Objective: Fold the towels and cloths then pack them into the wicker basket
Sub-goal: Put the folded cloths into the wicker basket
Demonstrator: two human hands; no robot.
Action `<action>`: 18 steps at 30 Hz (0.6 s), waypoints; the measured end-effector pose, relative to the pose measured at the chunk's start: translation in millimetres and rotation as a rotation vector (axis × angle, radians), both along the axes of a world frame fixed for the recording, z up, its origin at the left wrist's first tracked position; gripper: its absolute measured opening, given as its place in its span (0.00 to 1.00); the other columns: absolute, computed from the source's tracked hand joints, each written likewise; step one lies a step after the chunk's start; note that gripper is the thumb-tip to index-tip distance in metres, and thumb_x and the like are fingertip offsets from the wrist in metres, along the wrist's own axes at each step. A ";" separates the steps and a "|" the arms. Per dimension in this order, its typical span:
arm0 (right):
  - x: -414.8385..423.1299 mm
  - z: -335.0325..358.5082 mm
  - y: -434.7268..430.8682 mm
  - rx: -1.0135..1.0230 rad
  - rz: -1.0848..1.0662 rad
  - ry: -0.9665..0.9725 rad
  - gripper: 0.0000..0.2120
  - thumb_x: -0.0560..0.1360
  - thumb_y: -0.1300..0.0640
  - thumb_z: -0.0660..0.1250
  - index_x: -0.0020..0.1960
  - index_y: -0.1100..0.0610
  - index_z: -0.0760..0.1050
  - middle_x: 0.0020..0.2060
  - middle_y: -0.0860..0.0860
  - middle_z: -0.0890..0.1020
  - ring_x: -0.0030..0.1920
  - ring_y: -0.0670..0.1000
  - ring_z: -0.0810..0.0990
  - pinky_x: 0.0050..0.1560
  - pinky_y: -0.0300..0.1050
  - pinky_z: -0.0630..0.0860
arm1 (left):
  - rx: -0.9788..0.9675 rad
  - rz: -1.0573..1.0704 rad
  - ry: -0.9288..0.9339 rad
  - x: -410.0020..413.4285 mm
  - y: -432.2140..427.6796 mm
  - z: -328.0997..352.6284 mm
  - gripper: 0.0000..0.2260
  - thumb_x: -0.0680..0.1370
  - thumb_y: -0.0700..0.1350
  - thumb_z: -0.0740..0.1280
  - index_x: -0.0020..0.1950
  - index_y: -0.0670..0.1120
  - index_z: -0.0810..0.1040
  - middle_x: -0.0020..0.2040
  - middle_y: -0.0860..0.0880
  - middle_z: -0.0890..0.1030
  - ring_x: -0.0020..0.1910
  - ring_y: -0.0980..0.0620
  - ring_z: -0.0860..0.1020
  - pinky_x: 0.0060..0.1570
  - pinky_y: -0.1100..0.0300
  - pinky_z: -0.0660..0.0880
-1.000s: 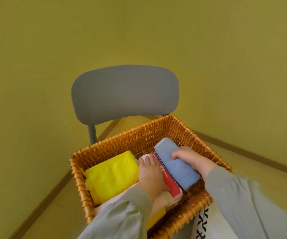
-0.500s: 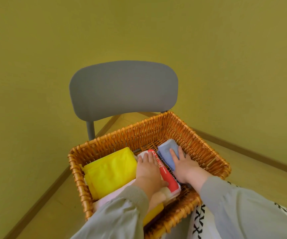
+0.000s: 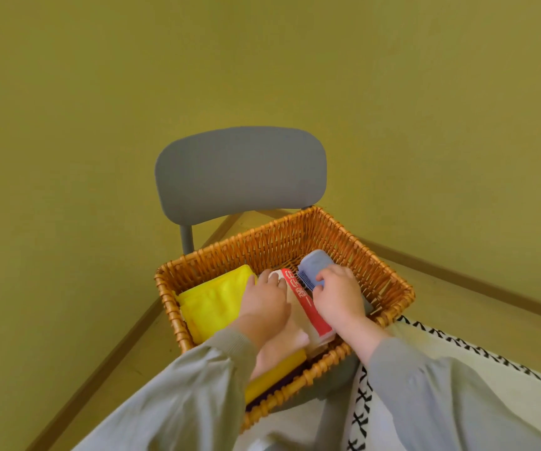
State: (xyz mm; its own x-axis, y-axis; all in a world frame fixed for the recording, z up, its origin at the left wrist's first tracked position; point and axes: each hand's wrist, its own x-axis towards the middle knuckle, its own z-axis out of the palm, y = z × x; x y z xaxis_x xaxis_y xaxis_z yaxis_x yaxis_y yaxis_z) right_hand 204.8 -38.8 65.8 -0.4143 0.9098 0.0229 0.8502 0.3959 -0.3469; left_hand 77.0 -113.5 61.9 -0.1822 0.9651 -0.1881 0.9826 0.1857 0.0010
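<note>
I want the blue towel (image 3: 316, 262) wedged low in the gap between the red-and-white towel (image 3: 308, 307) and the right wall of the wicker basket (image 3: 389, 275), pressing evenly so the fold cannot spring open. My right hand (image 3: 339, 296) curls its fingers over that soft, pale-blue roll with its ribbed edge; my left hand (image 3: 264, 301) lies flat, fingers straight, on the red-and-white one beside the yellow cloth (image 3: 213, 297)
</note>
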 end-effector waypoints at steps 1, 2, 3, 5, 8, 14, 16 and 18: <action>2.5 3.0 -6.6 0.056 -0.043 0.033 0.15 0.76 0.58 0.61 0.61 0.57 0.75 0.67 0.54 0.71 0.68 0.55 0.64 0.69 0.47 0.60 | 0.000 0.010 0.008 -5.1 -7.6 5.1 0.23 0.81 0.48 0.56 0.74 0.42 0.61 0.75 0.44 0.61 0.76 0.44 0.53 0.73 0.45 0.51; 5.4 5.8 -13.0 0.099 -0.106 0.068 0.15 0.74 0.59 0.63 0.61 0.58 0.76 0.69 0.55 0.68 0.70 0.56 0.62 0.70 0.49 0.58 | -0.004 0.030 0.015 -10.6 -14.7 8.9 0.21 0.80 0.46 0.57 0.73 0.43 0.63 0.74 0.44 0.62 0.76 0.44 0.53 0.73 0.45 0.52; 8.3 8.5 -21.3 0.130 -0.181 0.111 0.16 0.73 0.60 0.65 0.61 0.57 0.75 0.71 0.56 0.64 0.71 0.57 0.60 0.71 0.51 0.57 | -0.015 0.059 0.024 -16.0 -23.7 12.6 0.21 0.79 0.44 0.57 0.72 0.44 0.65 0.73 0.44 0.64 0.75 0.44 0.54 0.73 0.45 0.53; 14.9 10.6 -34.8 0.151 -0.349 0.180 0.21 0.71 0.61 0.67 0.64 0.57 0.72 0.73 0.58 0.61 0.72 0.59 0.58 0.71 0.54 0.55 | -0.033 0.108 0.034 -24.4 -36.4 17.4 0.19 0.78 0.43 0.57 0.69 0.45 0.68 0.70 0.45 0.68 0.73 0.44 0.59 0.70 0.48 0.58; 28.4 12.8 -55.8 0.107 -0.561 0.288 0.34 0.70 0.60 0.70 0.72 0.60 0.60 0.74 0.59 0.58 0.73 0.61 0.57 0.72 0.57 0.57 | -0.016 0.147 0.028 -22.1 -49.1 28.0 0.17 0.76 0.42 0.58 0.65 0.45 0.71 0.64 0.45 0.72 0.68 0.44 0.64 0.65 0.51 0.64; 19.5 4.2 -79.2 -0.585 -1.022 0.698 0.37 0.64 0.54 0.75 0.68 0.64 0.65 0.64 0.61 0.72 0.61 0.63 0.74 0.59 0.54 0.75 | 0.026 0.132 -0.073 12.0 -51.7 35.4 0.19 0.77 0.43 0.59 0.69 0.45 0.69 0.68 0.46 0.71 0.69 0.46 0.64 0.66 0.51 0.64; 11.3 -3.0 -87.3 -0.791 -1.006 0.797 0.33 0.65 0.56 0.71 0.67 0.64 0.66 0.62 0.61 0.74 0.59 0.62 0.76 0.58 0.52 0.75 | 0.014 0.108 -0.094 20.5 -55.8 36.0 0.20 0.77 0.44 0.59 0.69 0.45 0.69 0.68 0.46 0.71 0.69 0.46 0.65 0.65 0.51 0.65; 8.0 0.5 -93.0 -0.791 -1.034 0.779 0.27 0.71 0.62 0.68 0.67 0.65 0.65 0.61 0.63 0.75 0.59 0.63 0.76 0.56 0.51 0.74 | 0.002 0.081 -0.096 23.8 -59.3 35.0 0.20 0.77 0.43 0.60 0.69 0.45 0.69 0.68 0.46 0.71 0.68 0.45 0.65 0.64 0.52 0.65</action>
